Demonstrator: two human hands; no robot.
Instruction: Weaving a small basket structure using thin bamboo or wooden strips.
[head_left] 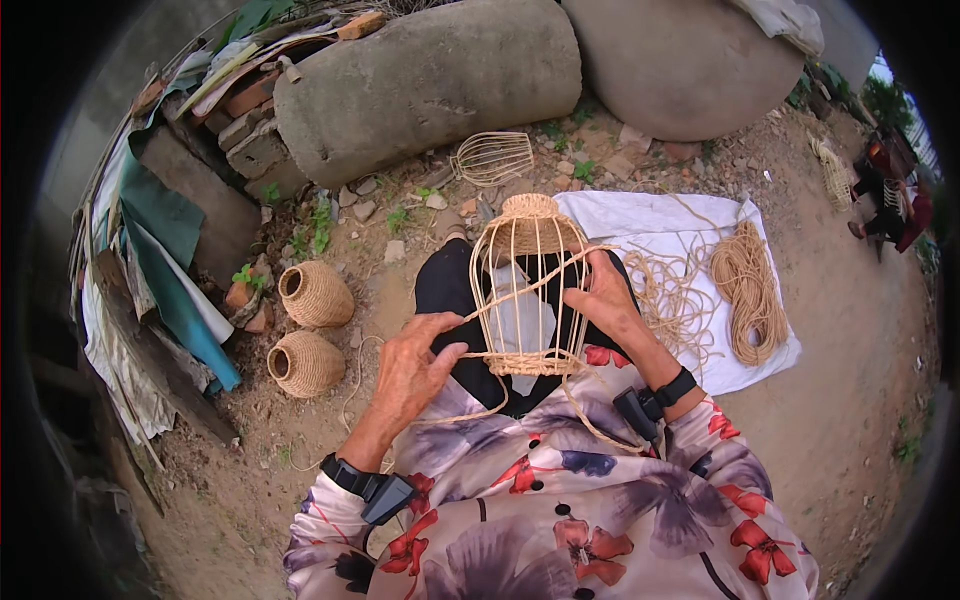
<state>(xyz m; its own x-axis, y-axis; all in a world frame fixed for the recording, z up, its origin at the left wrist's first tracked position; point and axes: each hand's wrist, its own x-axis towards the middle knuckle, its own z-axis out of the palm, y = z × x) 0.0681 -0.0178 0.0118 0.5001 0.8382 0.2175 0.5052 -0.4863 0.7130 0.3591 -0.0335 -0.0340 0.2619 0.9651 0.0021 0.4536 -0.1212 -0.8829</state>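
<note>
A cage-like basket frame [529,355] of pale spokes, with a woven rim at top and bottom, rests between my knees. My left hand [415,365] is closed on a tan cord [500,298] at the frame's left; the cord runs diagonally across the spokes. My right hand [608,305] grips the frame's right side near that cord, its fingers partly behind the spokes. Loose cord ends hang below onto my lap. To the right, a white sheet [735,375] bears a coiled bundle of cord [750,295] and a loose tangle [665,295].
Two woven round pots [317,293] lie at left beside debris and teal sheeting [160,220]. Another frame [492,160] lies ahead, near a concrete cylinder [425,85] and large slab [680,65]. A person [893,200] is at the far right by a woven piece [832,170].
</note>
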